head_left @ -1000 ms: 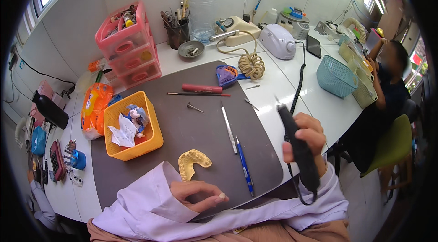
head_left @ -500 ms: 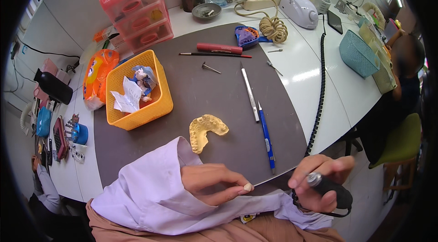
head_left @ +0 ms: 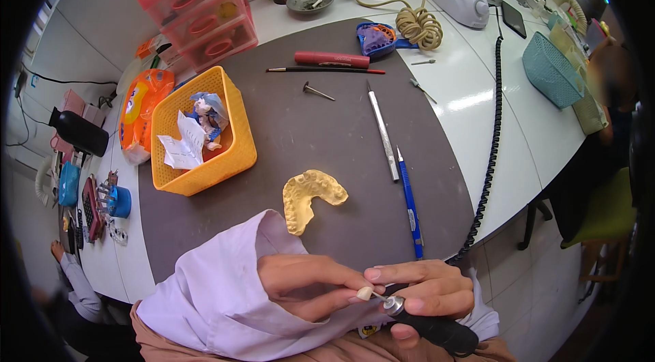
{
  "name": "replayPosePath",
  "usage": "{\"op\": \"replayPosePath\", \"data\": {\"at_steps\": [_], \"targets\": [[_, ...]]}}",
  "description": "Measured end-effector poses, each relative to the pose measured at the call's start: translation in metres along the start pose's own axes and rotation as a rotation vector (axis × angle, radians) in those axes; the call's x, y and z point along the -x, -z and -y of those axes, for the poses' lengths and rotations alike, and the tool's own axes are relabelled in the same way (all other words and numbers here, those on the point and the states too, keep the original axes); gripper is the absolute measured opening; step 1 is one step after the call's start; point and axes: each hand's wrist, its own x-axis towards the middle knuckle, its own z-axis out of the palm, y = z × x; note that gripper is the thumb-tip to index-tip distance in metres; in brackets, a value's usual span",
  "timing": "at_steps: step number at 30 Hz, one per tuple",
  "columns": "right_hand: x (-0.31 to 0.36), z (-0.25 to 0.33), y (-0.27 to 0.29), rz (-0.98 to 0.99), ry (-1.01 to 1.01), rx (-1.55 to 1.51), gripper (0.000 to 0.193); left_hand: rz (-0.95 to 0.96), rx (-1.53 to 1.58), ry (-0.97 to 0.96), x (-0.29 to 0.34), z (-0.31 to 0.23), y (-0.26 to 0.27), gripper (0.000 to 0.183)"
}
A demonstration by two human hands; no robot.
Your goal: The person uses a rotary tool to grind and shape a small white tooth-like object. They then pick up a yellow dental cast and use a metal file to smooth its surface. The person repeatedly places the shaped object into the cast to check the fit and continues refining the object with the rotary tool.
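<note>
My left hand (head_left: pixel 310 281) pinches a small cream-coloured dental crown (head_left: pixel 365 293) between thumb and fingertips. In my right hand (head_left: pixel 437 288) is a black rotary handpiece (head_left: pixel 442 332) with a silver nose. Its thin bur reaches the crown and appears to touch it; the exact contact is too small to tell. The fingers of both hands meet near the crown. Just beyond my left hand, a yellow plaster dental model (head_left: pixel 300 199) of an arch lies on the grey mat (head_left: pixel 341 137).
A yellow basket (head_left: pixel 249 150) holds crumpled wrapping and paper. A blue pencil-like tool (head_left: pixel 411 208), a silver knife (head_left: pixel 383 133), a brush (head_left: pixel 327 70) and a loose bur (head_left: pixel 318 92) lie on the mat. The handpiece's coiled black cord (head_left: pixel 492 157) runs along the right. Another person sits at far right.
My right hand has swung left and inward with the handpiece, bringing its bur to the crown. My left hand keeps its pinch on the crown. The view has shifted slightly.
</note>
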Motion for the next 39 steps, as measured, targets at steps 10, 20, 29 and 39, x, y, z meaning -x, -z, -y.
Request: {"op": "replayPosePath", "data": {"at_steps": [10, 20, 29, 39], "targets": [[0.005, -0.004, 0.001, -0.028, -0.053, -0.084, 0.031, 0.128, -0.12, -0.12, -0.007, 0.0, 0.011, 0.02], [0.007, -0.005, 0.007, 0.053, -0.085, -0.19, 0.047, 0.124, -0.14, -0.083, -0.009, -0.001, 0.01, 0.021], [0.006, -0.004, 0.009, 0.082, -0.107, -0.161, 0.049, 0.023, -0.078, -0.056, -0.007, 0.001, 0.002, 0.023], [-0.005, -0.002, 0.014, 0.143, -0.112, -0.147, 0.051, 0.035, -0.079, -0.08, -0.005, 0.005, 0.004, 0.025]]}}
